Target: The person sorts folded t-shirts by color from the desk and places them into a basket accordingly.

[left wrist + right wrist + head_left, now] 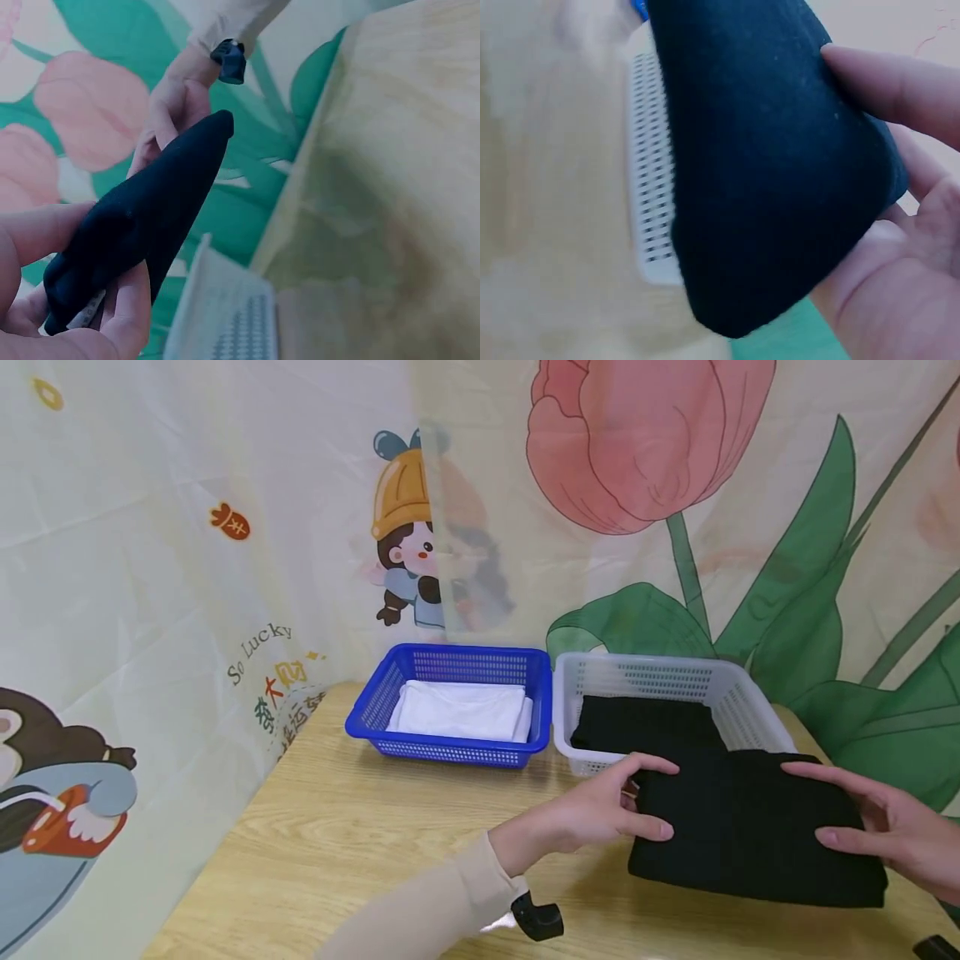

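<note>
A folded black cloth (750, 835) is held up between both hands, over the near right part of the table. My left hand (600, 806) grips its left end, thumb on the face toward me and other fingers at the top edge and behind. On the right end, my right hand (892, 827) pinches it the same way. In the left wrist view a small pale tag (88, 311) shows among the folds. Behind the held cloth stands the white basket (757, 702), with another folded black cloth (645, 722) in it. The held cloth overlaps the basket's front in the head view.
Left of the white basket, close beside it, a blue basket (450, 752) holds folded white cloth (461, 710). Both stand at the back of the wooden table (337, 843). A printed curtain (300, 527) hangs right behind the table's far edge.
</note>
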Tool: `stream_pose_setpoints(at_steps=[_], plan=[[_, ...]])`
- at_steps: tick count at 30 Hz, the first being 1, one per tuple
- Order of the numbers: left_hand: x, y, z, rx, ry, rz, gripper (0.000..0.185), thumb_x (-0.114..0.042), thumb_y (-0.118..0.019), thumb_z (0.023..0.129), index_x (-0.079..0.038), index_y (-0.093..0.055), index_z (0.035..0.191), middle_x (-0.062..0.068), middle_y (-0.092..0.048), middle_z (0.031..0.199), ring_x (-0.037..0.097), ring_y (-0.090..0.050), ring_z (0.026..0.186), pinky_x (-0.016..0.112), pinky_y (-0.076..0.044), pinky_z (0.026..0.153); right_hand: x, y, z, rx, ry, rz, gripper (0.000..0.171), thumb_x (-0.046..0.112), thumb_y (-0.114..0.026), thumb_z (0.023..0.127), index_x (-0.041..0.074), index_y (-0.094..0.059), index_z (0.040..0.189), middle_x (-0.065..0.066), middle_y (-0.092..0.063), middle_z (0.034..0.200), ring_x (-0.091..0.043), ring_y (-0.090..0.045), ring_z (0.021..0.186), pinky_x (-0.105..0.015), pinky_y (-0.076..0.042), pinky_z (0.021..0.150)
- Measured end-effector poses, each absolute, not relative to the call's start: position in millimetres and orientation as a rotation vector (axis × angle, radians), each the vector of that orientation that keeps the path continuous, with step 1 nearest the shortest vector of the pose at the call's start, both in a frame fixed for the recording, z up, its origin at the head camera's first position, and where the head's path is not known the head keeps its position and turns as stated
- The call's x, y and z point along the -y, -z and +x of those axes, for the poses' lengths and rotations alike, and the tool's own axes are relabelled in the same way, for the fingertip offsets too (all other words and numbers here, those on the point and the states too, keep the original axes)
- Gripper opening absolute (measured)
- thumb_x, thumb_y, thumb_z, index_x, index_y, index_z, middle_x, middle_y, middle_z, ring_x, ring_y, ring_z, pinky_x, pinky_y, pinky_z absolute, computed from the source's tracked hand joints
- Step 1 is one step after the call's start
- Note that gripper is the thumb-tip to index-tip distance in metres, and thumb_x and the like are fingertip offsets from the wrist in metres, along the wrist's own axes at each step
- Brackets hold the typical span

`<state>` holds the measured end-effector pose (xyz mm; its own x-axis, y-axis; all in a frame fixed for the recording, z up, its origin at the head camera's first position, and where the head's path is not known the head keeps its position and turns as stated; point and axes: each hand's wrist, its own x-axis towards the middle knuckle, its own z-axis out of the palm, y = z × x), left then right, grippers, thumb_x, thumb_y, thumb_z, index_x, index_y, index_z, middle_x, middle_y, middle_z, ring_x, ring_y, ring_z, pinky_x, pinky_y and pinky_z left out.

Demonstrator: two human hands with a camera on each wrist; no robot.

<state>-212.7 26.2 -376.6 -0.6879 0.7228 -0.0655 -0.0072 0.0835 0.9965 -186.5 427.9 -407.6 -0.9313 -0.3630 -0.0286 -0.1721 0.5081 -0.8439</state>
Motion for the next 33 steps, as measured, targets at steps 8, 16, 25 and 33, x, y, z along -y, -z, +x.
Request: stream_pose_setpoints(at_steps=[8,16,25,33], plan=[[-21,356,-251,-1.961,-1.754,0.662,0.063,-0.008,-0.081,0.094,-0.036,-0.057,0.146,-0.004,-0.059,0.113,0.01,-0.053,0.093,0.026,-0.049,0.075,-401,372,-222,-2.611,1.418,-0.422,0.081,0.005,-0.062,0.107,0.031,-0.02,0.17,0.024,-0.027,0.161,0.023,-0.03,0.132,-0.012,-0.049,0.088],[-35,367,-309,-2.109,-1.838,0.445,0.065,-0.01,-0.085,0.091,-0.038,-0.06,0.144,0.0,-0.056,0.123,0.017,-0.054,0.108,0.039,-0.052,0.095,-383,366,-268,-2.593,1.503,-0.415,0.083,0.012,-0.063,0.108,0.036,-0.015,0.171,0.006,0.017,0.177,-0.023,0.021,0.16,-0.004,-0.03,0.092],[-46,381,-352,-2.241,-1.875,0.298,0.069,0.001,-0.083,0.089,-0.035,-0.062,0.143,0.009,-0.051,0.153,0.029,-0.054,0.134,0.053,-0.046,0.115,-370,374,-320,-2.562,1.501,-0.305,0.097,0.018,-0.073,0.103,0.033,-0.008,0.172,-0.018,0.022,0.175,-0.05,0.012,0.158,-0.076,-0.015,0.117],[-54,393,-362,-2.291,-1.876,0.183,0.069,0.008,-0.081,0.087,-0.027,-0.063,0.144,0.012,-0.05,0.154,0.031,-0.053,0.136,0.051,-0.047,0.114,-369,397,-337,-2.595,1.442,-0.262,0.1,0.026,-0.078,0.099,0.028,-0.01,0.173,-0.026,0.02,0.173,-0.052,-0.051,0.114,-0.055,-0.051,0.089]])
